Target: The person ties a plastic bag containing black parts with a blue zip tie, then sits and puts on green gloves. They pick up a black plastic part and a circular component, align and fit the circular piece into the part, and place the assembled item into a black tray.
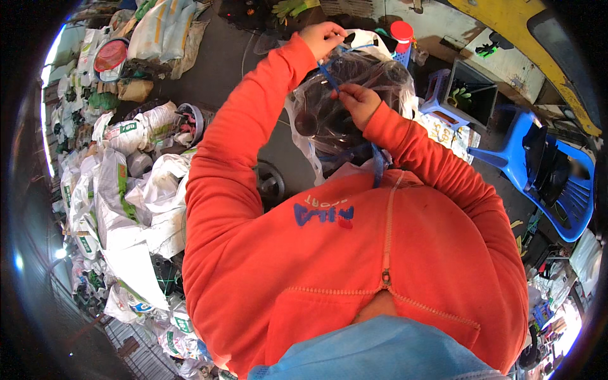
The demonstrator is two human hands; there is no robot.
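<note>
Your left hand (323, 38) is raised high and away from your chest, fingers pinched shut around the upper end of a blue strap (329, 77), which runs taut and slanting down from it to your right hand (358, 101). Your right hand sits lower and nearer to you, curled closed on the same strap just where it meets the gathered neck of a clear plastic bag (345, 120); the thumb and first fingers are pressed together on the strap, though how much of the bag's plastic is caught in that grip is hard to tell through the glare on the film. The bag hangs right in front of your chest, between your two orange sleeves (234, 126), bulging with dark round objects that look like bottles or containers, and more of the blue strap loops around its lower part, touching the front of your orange zip-up sweatshirt. Past the bag, beyond your left hand, stands a white bottle with a red cap (401, 33). To your right a blue plastic chair (560, 183) stands well apart from the bag, with a small purple stool (440, 88) nearer, just beside a dark open crate (475, 92). On your left lies a heap of white woven sacks (126, 190), some with green markings, and a red round basin (111, 57) rests near the far end of that heap.
</note>
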